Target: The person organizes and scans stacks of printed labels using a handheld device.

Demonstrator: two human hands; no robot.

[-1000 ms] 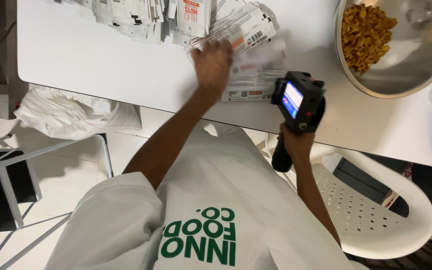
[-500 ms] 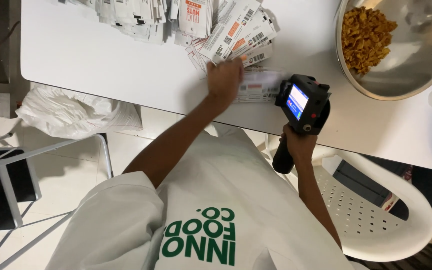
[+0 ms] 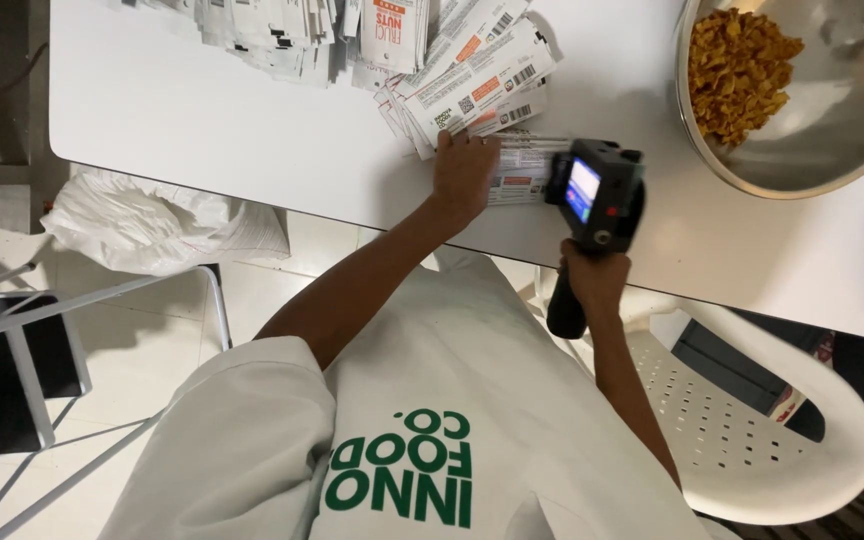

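Flat pouch (image 3: 524, 170) pinned near surface (image 3: 212, 120) edge by left hand (image 3: 464, 170), grip flat. Right hand (image 3: 592, 280) clamped on handheld printer (image 3: 597, 190). Steel bowl (image 3: 832, 150) holds fried snack pieces (image 3: 737, 70).

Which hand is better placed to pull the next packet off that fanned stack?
Probably the left. The left hand lies flat on a packet right below the fanned stack, fingers free. The right hand is closed around the black handheld device.
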